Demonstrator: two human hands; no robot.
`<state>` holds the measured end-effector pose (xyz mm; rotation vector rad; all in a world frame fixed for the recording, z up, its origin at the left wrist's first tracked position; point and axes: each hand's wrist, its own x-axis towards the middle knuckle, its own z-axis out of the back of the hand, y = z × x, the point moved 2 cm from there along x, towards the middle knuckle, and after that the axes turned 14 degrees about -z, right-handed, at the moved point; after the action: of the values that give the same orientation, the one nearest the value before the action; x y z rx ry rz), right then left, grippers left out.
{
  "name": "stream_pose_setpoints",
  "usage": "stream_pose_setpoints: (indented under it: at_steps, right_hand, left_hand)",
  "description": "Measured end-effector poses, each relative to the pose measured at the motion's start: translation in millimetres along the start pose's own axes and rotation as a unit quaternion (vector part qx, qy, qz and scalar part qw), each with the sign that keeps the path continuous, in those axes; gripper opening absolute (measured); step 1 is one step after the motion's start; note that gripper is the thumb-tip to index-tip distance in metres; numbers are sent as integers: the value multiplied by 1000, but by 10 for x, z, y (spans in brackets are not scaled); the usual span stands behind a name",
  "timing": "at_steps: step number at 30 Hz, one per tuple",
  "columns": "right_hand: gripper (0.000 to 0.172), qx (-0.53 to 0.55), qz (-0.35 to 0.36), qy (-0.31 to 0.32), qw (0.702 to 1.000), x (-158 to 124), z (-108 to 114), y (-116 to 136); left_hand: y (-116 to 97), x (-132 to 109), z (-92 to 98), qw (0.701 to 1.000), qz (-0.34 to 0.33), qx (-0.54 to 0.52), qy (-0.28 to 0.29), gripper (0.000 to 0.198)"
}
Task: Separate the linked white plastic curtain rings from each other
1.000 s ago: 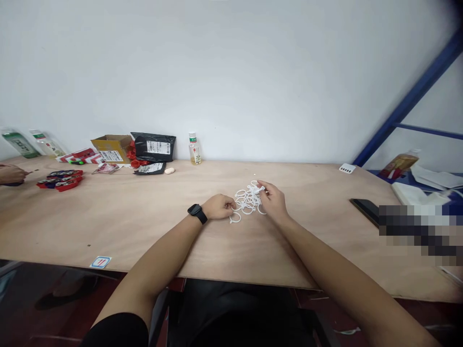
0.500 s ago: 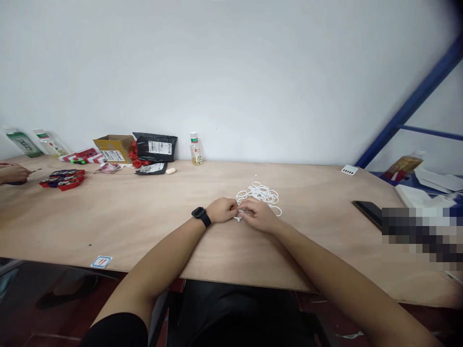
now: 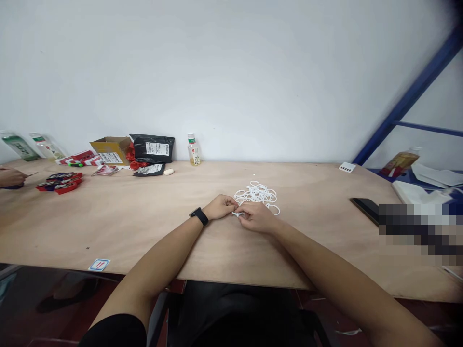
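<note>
A pale grey wall (image 3: 231,72) fills the upper half of the view. Below it stretches a long, light wooden surface (image 3: 144,221). At the right, a blue metal frame (image 3: 408,102) slants upward. Toward the back left, a black parcel (image 3: 154,148) leans beside a yellow cardboard box (image 3: 108,156), with a clear bottle (image 3: 194,153) standing to their right. The wearer's two hands meet near the middle: the left hand (image 3: 219,207) and right hand (image 3: 258,218) are together, fingertips pinching between them. Just beyond lies a loose pile of white rings (image 3: 257,192), overlapping one another. A black watch (image 3: 199,216) circles the left wrist. Smallest is the white ring (image 3: 237,214) pinched by both hands, partly hidden by fingers.
</note>
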<state>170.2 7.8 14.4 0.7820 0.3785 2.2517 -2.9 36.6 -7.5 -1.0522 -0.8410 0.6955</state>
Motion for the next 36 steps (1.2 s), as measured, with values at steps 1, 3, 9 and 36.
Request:
stream_pose_setpoints:
  at_steps: [1,3,9,36]
  right_hand:
    - [20,-4,-6,-10,1000,2,-8,2]
    - [21,-11,-23,-23,999,6,-23,-2]
    - [22,11,-44,-36,998,18,-16,-45]
    - [20,18,-130,-70,989,65,8,-204]
  left_hand:
    - [0,-1,-4,1000,4,-5,5,17]
    - [5,0,-13,1000,10,-11,14,15]
    - [0,-1,-12,1000,20,-20,-9,17]
    - [-70,-34,-93,997,-54,60,18,28]
